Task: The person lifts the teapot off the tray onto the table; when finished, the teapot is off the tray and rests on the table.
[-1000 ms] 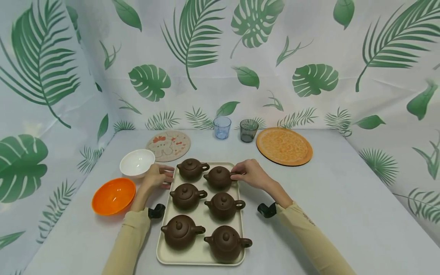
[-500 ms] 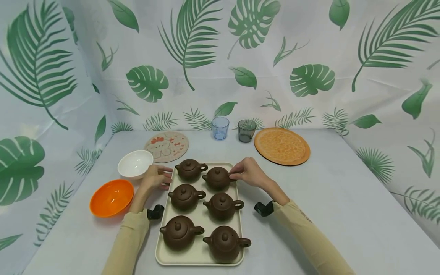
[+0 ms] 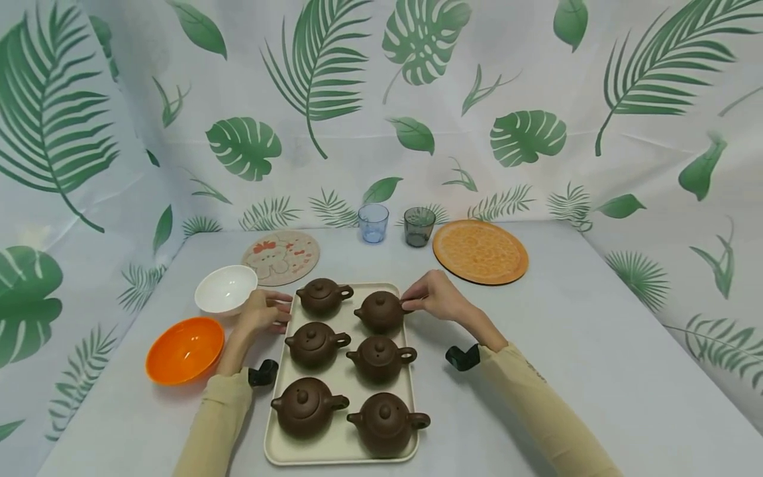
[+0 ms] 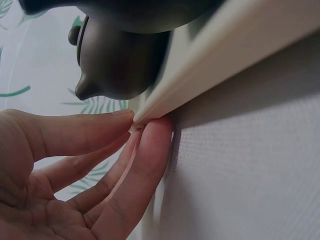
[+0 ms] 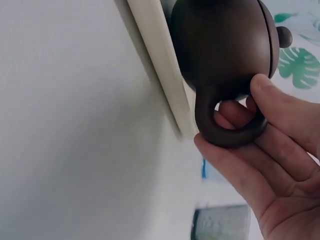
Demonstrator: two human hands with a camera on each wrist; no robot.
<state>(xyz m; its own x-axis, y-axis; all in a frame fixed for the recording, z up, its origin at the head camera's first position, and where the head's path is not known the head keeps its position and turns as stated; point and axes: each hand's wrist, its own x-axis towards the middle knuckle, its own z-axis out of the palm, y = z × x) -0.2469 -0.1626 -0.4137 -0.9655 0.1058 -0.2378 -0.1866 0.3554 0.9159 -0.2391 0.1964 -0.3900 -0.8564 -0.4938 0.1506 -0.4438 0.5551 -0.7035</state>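
Six brown clay teapots stand in two rows on a cream tray (image 3: 340, 457). My right hand (image 3: 432, 297) pinches the handle (image 5: 227, 135) of the back-right teapot (image 3: 380, 310), with a finger through the loop and the thumb (image 5: 280, 102) on its outside. That teapot (image 5: 220, 45) sits by the tray's right rim (image 5: 160, 65). My left hand (image 3: 262, 311) lies at the tray's left side beside the back-left teapot (image 3: 322, 296). Its straight fingertips (image 4: 155, 135) touch the tray rim (image 4: 215, 65) and hold nothing.
A white bowl (image 3: 225, 289) and an orange bowl (image 3: 185, 349) sit left of the tray. Behind it are a cartoon-print mat (image 3: 281, 256), a blue glass (image 3: 373, 223), a dark glass (image 3: 419, 226) and an orange round mat (image 3: 479, 252). Leaf-print cloth walls the table.
The view has drifted slightly. The back-right teapot has edged a little to the right in my right hand's grip. My left hand stays at the tray's left rim.
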